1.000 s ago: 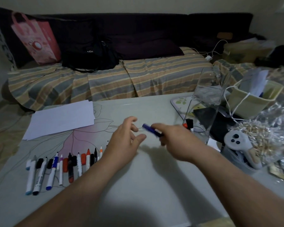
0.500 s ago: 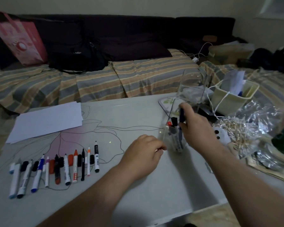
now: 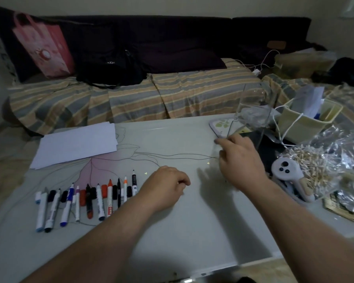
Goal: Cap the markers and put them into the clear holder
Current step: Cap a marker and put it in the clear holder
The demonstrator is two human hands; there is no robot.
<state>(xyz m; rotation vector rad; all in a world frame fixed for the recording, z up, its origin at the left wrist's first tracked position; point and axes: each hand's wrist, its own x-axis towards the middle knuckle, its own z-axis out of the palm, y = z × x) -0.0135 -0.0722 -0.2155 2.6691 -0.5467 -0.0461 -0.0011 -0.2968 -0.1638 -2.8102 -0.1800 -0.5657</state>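
Note:
A row of several uncapped markers (image 3: 86,201) lies on the white table (image 3: 192,231) at the left, with loose black and orange caps among them. My left hand (image 3: 166,186) rests on the table just right of the row, fingers curled under, with nothing visible in it. The tall clear holder (image 3: 251,107) stands at the right. My right hand (image 3: 239,160) hovers in front of its lower part with fingers relaxed and empty. It hides the holder's base and whatever is inside.
A stack of white paper (image 3: 76,144) lies at the table's back left. The right side is crowded: a cream bag (image 3: 307,121), a plastic bag of cotton swabs (image 3: 315,166) and a white controller (image 3: 286,172). A striped sofa (image 3: 151,99) stands behind the table.
My right hand carried a blue marker to the clear holder, let it go there, and now hangs empty in front of it. My left hand's fingers curled and it rests on the table.

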